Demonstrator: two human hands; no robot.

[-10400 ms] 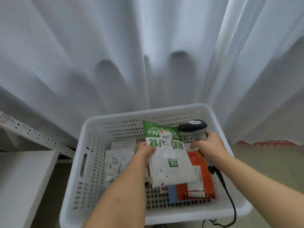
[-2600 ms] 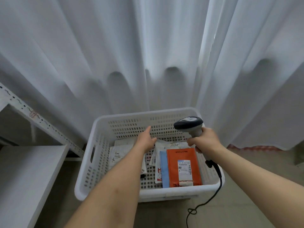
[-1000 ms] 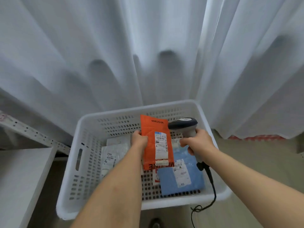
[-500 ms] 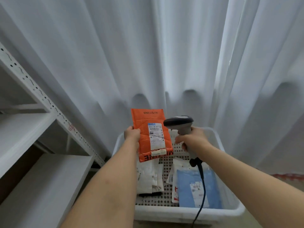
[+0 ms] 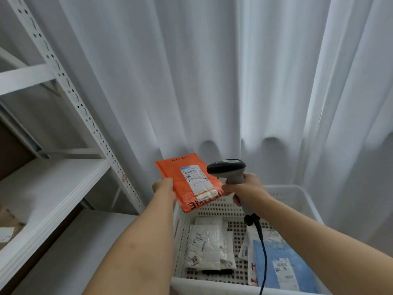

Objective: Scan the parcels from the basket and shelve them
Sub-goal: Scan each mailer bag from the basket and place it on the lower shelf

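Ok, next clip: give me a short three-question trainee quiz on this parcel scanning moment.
1. True or false: the orange parcel lies in the white basket.
2. Which hand grips the barcode scanner?
A. left hand
B. right hand
C. neither
3. Fill in: in the basket, the parcel nearest the right arm is coloured ____.

Key:
1. False; the left hand holds it up above the basket, label facing the camera.
2. B.
3. Blue; the blue parcel lies at the basket's near right, beside the white parcels.
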